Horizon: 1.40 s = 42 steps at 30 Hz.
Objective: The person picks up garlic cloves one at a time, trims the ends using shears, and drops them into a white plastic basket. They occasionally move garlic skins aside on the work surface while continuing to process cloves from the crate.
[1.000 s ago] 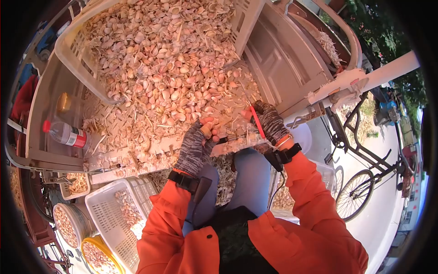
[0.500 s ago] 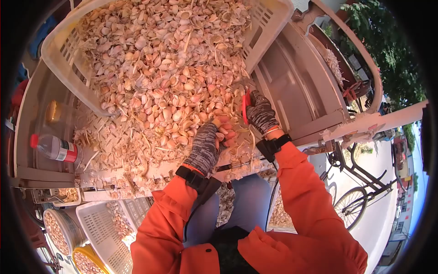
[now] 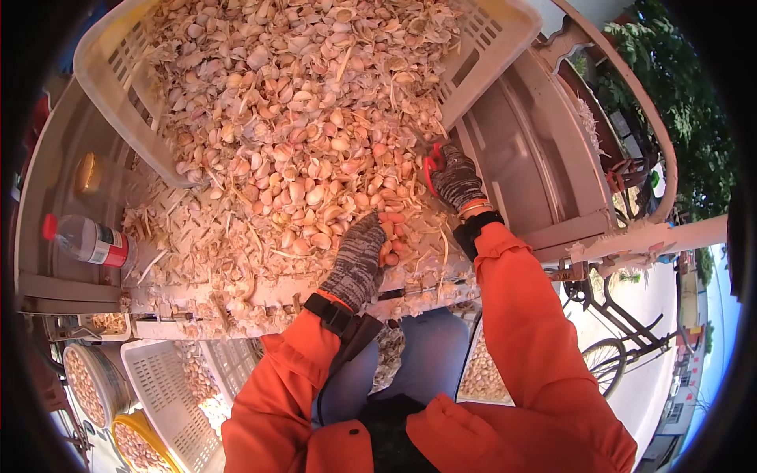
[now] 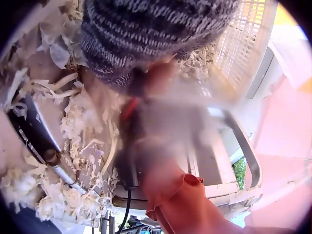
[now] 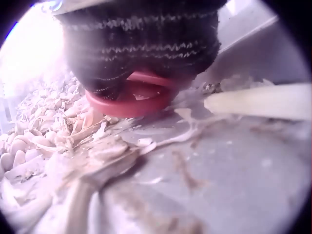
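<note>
A heap of garlic cloves (image 3: 307,169) mixed with dry skins spreads before the person. At its near edge, the left hand (image 3: 356,260), in a grey knitted glove with bare fingertips, touches the cloves. Its fingers point to the right, apart from the thumb. The right hand (image 3: 459,180), gloved alike, grips red-handled scissors (image 3: 430,167) at the heap's right edge. A red handle loop (image 5: 129,102) shows below the glove in the right wrist view; the blades are mostly hidden. Blur covers the left fingertips in the left wrist view.
A tipped white plastic crate (image 3: 118,102) surrounds the heap on the metal cart bed. A bottle with a red cap (image 3: 88,241) lies at left. Below stand a white crate (image 3: 162,394) and buckets of cloves (image 3: 85,384). Metal side wall (image 3: 536,165) rises at right.
Both hands have moved forward to the heap from the near edge. The right hand brought the scissors up and to the heap's right edge. The view has shifted too.
</note>
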{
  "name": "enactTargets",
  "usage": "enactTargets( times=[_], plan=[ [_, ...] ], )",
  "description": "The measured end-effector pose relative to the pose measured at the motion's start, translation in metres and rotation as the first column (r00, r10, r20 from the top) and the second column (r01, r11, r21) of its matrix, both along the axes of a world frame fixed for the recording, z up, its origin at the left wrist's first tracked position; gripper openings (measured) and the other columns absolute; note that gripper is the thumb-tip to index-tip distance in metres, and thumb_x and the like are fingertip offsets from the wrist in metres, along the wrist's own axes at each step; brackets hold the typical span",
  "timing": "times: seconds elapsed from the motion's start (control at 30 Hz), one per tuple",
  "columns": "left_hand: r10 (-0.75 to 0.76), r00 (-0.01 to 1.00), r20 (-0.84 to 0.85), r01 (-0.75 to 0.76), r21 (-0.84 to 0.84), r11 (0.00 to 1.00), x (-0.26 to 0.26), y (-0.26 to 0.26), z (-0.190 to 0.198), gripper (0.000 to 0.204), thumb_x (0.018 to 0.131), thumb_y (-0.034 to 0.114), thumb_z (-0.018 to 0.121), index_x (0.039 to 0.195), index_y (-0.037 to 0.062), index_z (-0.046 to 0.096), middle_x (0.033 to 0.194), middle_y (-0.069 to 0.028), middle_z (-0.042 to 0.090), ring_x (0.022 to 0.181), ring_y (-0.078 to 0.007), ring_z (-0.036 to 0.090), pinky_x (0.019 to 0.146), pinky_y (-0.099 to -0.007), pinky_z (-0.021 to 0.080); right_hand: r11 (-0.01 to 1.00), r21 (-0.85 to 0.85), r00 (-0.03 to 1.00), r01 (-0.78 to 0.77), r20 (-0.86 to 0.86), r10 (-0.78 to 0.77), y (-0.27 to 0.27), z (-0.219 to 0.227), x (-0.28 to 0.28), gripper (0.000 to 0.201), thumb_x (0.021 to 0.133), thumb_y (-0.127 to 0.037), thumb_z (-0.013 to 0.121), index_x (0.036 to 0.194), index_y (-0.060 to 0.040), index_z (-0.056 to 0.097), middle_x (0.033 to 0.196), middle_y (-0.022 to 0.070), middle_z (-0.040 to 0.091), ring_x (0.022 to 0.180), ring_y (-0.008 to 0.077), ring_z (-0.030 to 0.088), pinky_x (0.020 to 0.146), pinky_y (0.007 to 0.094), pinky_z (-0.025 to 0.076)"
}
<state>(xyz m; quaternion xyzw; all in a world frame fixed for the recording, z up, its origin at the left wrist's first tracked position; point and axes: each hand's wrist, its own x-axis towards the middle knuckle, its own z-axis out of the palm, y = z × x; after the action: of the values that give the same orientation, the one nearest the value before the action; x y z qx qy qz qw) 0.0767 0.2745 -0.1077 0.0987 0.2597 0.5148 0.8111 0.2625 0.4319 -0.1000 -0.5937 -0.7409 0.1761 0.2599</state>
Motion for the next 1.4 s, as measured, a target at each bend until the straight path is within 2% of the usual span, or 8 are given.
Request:
enactTargets(
  times=[0.13, 0.2, 0.6, 0.93, 1.07, 1.13, 1.27, 1.4],
  plan=[
    [0.006, 0.987, -0.161, -0.011, -0.032, 0.999, 0.0, 0.007, 0.012, 0.023, 0.091, 0.021, 0.053, 0.106, 0.0042, 0.057, 0.082, -0.0039, 0.054, 0.065, -0.0125, 0.054, 0.047, -0.0227, 0.044, 0.999, 0.043, 0.895, 0.002, -0.446, 0.017, -0.068, 0.039, -0.02, 0.03, 0.076, -0.001, 0.064, 0.104, 0.0, 0.056, 0.095, 0.0114, 0.063, 0.085, 0.0178, 0.061, 0.075, 0.028, 0.05],
    [-0.023, 0.963, -0.268, 0.021, -0.013, 1.0, -0.001, -0.002, 0.037, 0.028, 0.091, 0.022, 0.053, 0.112, 0.004, 0.054, 0.085, -0.0044, 0.054, 0.067, -0.0143, 0.055, 0.049, -0.024, 0.046, 0.853, 0.386, 0.928, -0.352, 0.026, 0.371, -0.113, 0.071, -0.029, 0.031, 0.075, -0.004, 0.066, 0.104, 0.002, 0.056, 0.089, 0.0117, 0.064, 0.08, 0.0182, 0.063, 0.072, 0.0286, 0.05],
    [-0.04, 0.968, -0.25, 0.122, 0.323, 0.939, -0.018, -0.116, 0.081, 0.036, 0.087, 0.019, 0.057, 0.116, -0.0007, 0.051, 0.075, 0.0, 0.049, 0.063, -0.0057, 0.045, 0.053, -0.018, 0.038, 0.831, 0.359, 0.889, -0.425, -0.01, 0.459, -0.241, 0.114, 0.015, 0.035, 0.063, -0.014, 0.074, 0.092, -0.0025, 0.059, 0.074, 0.0113, 0.059, 0.069, 0.0273, 0.06, 0.065, 0.0366, 0.049],
    [0.099, 0.892, -0.441, 0.122, 0.446, 0.887, -0.015, -0.161, 0.092, 0.022, 0.09, 0.021, 0.054, 0.1, 0.0015, 0.056, 0.08, -0.0059, 0.06, 0.062, -0.0073, 0.048, 0.052, -0.021, 0.039, 0.91, 0.108, 0.902, -0.401, -0.124, 0.413, -0.293, 0.123, 0.014, 0.031, 0.066, -0.023, 0.077, 0.074, 0.0001, 0.059, 0.057, 0.0093, 0.052, 0.054, 0.0181, 0.056, 0.051, 0.0321, 0.044],
    [0.104, 0.768, -0.632, 0.295, 0.493, 0.818, -0.027, -0.17, 0.101, 0.026, 0.091, 0.025, 0.053, 0.1, 0.0013, 0.058, 0.075, -0.0022, 0.056, 0.06, -0.0066, 0.046, 0.051, -0.0203, 0.037, 0.891, -0.141, 0.9, -0.432, -0.126, 0.416, -0.3, 0.127, 0.009, 0.032, 0.069, -0.029, 0.076, 0.074, -0.0011, 0.06, 0.053, 0.0076, 0.053, 0.056, 0.0159, 0.057, 0.051, 0.0308, 0.044],
    [0.296, 0.575, -0.763, 0.385, 0.571, 0.725, -0.033, -0.172, 0.092, 0.024, 0.092, 0.02, 0.05, 0.107, 0.0042, 0.06, 0.07, 0.0009, 0.055, 0.057, -0.0048, 0.045, 0.05, -0.019, 0.037, 0.697, -0.62, 0.929, -0.361, -0.308, 0.206, -0.3, 0.135, 0.009, 0.038, 0.069, -0.035, 0.076, 0.077, -0.0016, 0.061, 0.05, 0.0071, 0.052, 0.054, 0.0194, 0.058, 0.053, 0.0331, 0.045],
    [0.214, 0.573, -0.791, 0.035, 0.285, 0.958, -0.108, -0.195, 0.078, 0.028, 0.09, 0.023, 0.051, 0.107, 0.0018, 0.059, 0.069, 0.0009, 0.054, 0.052, -0.0039, 0.043, 0.046, -0.0183, 0.034, 0.937, -0.313, 0.963, -0.158, -0.259, 0.076, -0.231, 0.082, 0.035, 0.04, 0.075, -0.036, 0.071, 0.09, -0.0006, 0.06, 0.08, 0.0126, 0.065, 0.077, 0.0224, 0.062, 0.07, 0.0291, 0.048],
    [0.354, 0.495, -0.793, -0.534, 0.043, 0.844, -0.246, -0.276, -0.028, 0.022, 0.083, 0.019, 0.06, 0.1, 0.0054, 0.058, 0.073, -0.0019, 0.055, 0.05, -0.0057, 0.043, 0.043, -0.019, 0.034, 0.978, -0.202, 0.999, -0.047, -0.034, 0.041, -0.168, 0.042, 0.038, 0.031, 0.08, -0.026, 0.066, 0.095, -0.0005, 0.058, 0.093, 0.0152, 0.063, 0.087, 0.0212, 0.061, 0.076, 0.0279, 0.047]
  ],
)
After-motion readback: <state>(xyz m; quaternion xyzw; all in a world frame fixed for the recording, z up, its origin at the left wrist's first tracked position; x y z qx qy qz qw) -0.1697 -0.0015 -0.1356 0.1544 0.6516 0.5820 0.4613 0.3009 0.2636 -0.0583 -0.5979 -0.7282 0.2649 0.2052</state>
